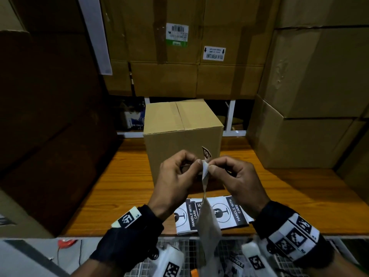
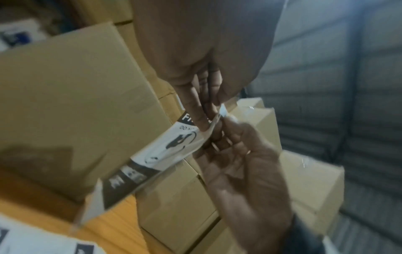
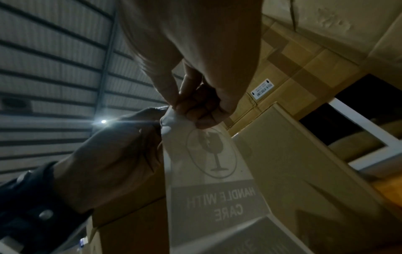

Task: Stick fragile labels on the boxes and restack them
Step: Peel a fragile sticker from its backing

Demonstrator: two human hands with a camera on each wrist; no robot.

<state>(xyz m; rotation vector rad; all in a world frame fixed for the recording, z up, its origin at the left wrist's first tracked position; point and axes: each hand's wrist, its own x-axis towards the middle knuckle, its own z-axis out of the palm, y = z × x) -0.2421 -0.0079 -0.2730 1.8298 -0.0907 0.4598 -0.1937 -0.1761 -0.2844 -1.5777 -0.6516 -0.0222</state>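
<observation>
Both hands, left hand and right hand, pinch the top corner of a fragile label, apparently picking sticker from backing (spare labels lie beneath), held before the box on the wooden table.

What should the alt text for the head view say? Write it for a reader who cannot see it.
Two hands, left hand and right hand, pinch the top of a fragile label, peeling it from its backing, above a wooden table. A taped cardboard box stands behind; more labels lie below.
</observation>
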